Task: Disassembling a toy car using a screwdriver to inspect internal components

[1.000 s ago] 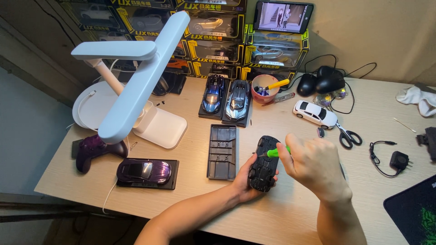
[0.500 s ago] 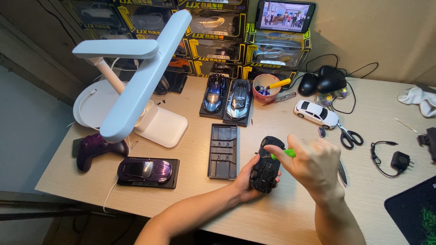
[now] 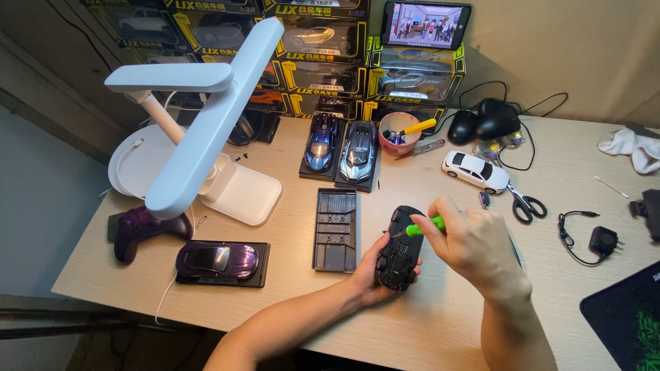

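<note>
My left hand (image 3: 371, 271) cups a black model car (image 3: 399, 249), turned belly-up above the wooden desk (image 3: 426, 330). My right hand (image 3: 474, 247) grips a small green-handled screwdriver (image 3: 421, 227), whose tip rests on the car's underside near its far end. Just left of the car lies a dark grey base tray (image 3: 336, 229). Most of the screwdriver's handle is hidden inside my fingers.
A white desk lamp (image 3: 206, 137) stands at left over a purple game controller (image 3: 141, 230) and a purple car on a plinth (image 3: 218, 262). Blue and silver model cars (image 3: 340, 148), a pink cup (image 3: 397, 134), a white car (image 3: 474, 170), scissors (image 3: 526, 203) and boxed cars (image 3: 330, 48) lie beyond.
My right hand has shifted slightly on the screwdriver, which stays on the car's underside. The car and my left hand hold nearly the same place.
</note>
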